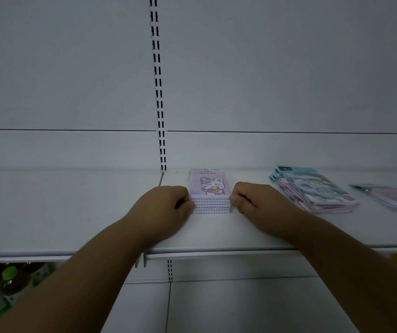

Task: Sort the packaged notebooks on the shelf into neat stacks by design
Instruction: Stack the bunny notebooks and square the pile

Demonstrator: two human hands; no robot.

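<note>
A stack of several pink notebooks [210,188] with a white cartoon animal on the top cover rests on the white shelf [216,234], spiral edges facing me. My left hand [168,203] presses its curled fingers against the stack's left side. My right hand [250,198] presses against the right side in the same way. To the right lies a looser, fanned pile of blue and pink packaged notebooks [312,188]. At the far right sits a pink packaged item [389,195], partly blurred.
A slotted upright [159,97] runs down the white back panel just left of the stack. The shelf's front lip [216,252] crosses below my forearms. Bottles with green caps [7,277] stand on a lower shelf at the bottom left.
</note>
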